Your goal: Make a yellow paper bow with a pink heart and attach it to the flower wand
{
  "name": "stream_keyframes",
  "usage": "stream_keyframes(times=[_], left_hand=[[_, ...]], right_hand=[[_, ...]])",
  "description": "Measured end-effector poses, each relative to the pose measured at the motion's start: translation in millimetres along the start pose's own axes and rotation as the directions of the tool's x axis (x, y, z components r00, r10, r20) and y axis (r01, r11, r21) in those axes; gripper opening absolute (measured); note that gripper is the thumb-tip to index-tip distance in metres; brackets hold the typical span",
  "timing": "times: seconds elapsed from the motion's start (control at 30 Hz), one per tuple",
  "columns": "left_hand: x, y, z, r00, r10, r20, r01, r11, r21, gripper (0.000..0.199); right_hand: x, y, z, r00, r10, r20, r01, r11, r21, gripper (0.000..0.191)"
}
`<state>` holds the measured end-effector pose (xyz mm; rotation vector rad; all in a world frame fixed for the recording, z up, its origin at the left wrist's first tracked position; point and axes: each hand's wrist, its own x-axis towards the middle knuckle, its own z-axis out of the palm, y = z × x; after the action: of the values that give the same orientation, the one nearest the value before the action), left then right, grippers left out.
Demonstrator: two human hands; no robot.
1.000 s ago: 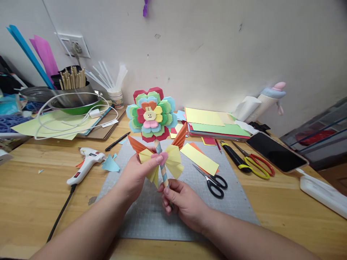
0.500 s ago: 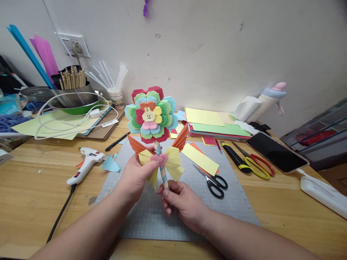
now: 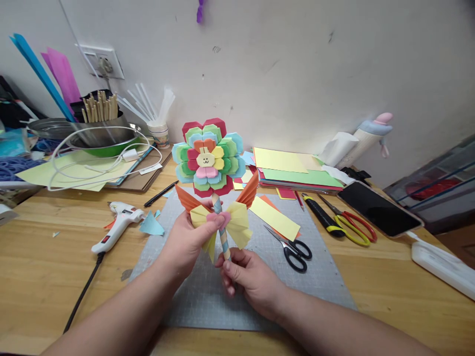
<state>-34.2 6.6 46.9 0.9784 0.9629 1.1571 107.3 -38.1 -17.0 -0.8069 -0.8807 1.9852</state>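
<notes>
A layered paper flower (image 3: 206, 160) with a small drawn face at its centre stands upright on a striped stem (image 3: 224, 241). Below the bloom, a pale yellow pleated bow (image 3: 238, 225) and orange pleated paper wings (image 3: 248, 192) spread to both sides. My left hand (image 3: 191, 240) is closed around the bow's middle, its thumb pressing on the pink heart-shaped piece (image 3: 223, 219). Lower down, my right hand (image 3: 245, 279) pinches the stem near its bottom end. The fingers behind the stem are partly hidden.
A grey cutting mat (image 3: 208, 306) lies beneath my hands, with black-handled scissors (image 3: 293, 251) and yellow paper strips (image 3: 276, 217) on it. A hot glue gun (image 3: 118, 225) is at left. A utility knife (image 3: 322, 215), pliers (image 3: 354, 225) and phone (image 3: 378, 207) sit at right.
The flower's head has shifted very slightly to the right and turned a little. Both hands keep the same hold.
</notes>
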Motion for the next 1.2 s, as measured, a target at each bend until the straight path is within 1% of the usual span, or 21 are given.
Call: stream_keyframes(times=[0.07,0.13,0.27,0.33,0.4,0.47,0.8,1.2], left_hand=[[0.0,-0.4,-0.5,1.0,0.009,-0.023,-0.009,1.0,0.007,0.026],[0.5,-0.9,-1.0,0.999,0.02,-0.044,-0.02,1.0,-0.001,0.031],[4.2,-2.6,-1.6,0.999,0.038,-0.027,-0.038,0.999,0.0,0.043],[6.4,-3.3,-1.8,0.99,0.098,-0.098,-0.098,0.995,0.0,0.042],[7.8,-3.4,-2.0,0.966,0.161,-0.202,-0.162,0.987,0.011,0.035],[7.9,-2.7,-2.2,0.948,0.186,-0.259,-0.182,0.983,0.039,0.028],[8.3,-0.7,-1.5,0.952,0.137,-0.274,-0.119,0.99,0.081,0.024],[9.1,-0.7,-5.3,0.949,0.142,-0.28,-0.122,0.989,0.087,0.02]], right_hand=[[0.2,1.0,-0.8,1.0,0.0,-0.002,0.0,1.0,0.023,0.031],[0.6,1.9,-1.4,1.0,-0.004,-0.006,0.005,0.998,0.058,0.03],[1.6,0.9,-0.8,1.0,0.004,0.001,-0.004,0.99,0.144,0.031],[2.2,-0.7,-0.7,1.0,0.017,0.008,-0.018,0.982,0.187,0.031],[2.8,-2.5,-1.2,1.0,0.026,0.007,-0.026,0.975,0.223,0.031],[3.4,-3.8,-2.2,0.999,0.032,-0.003,-0.03,0.969,0.246,0.03],[4.8,-2.8,-4.8,0.999,0.041,-0.015,-0.036,0.965,0.258,0.031],[5.2,-4.6,-4.5,0.999,0.038,-0.017,-0.033,0.967,0.251,0.029]])
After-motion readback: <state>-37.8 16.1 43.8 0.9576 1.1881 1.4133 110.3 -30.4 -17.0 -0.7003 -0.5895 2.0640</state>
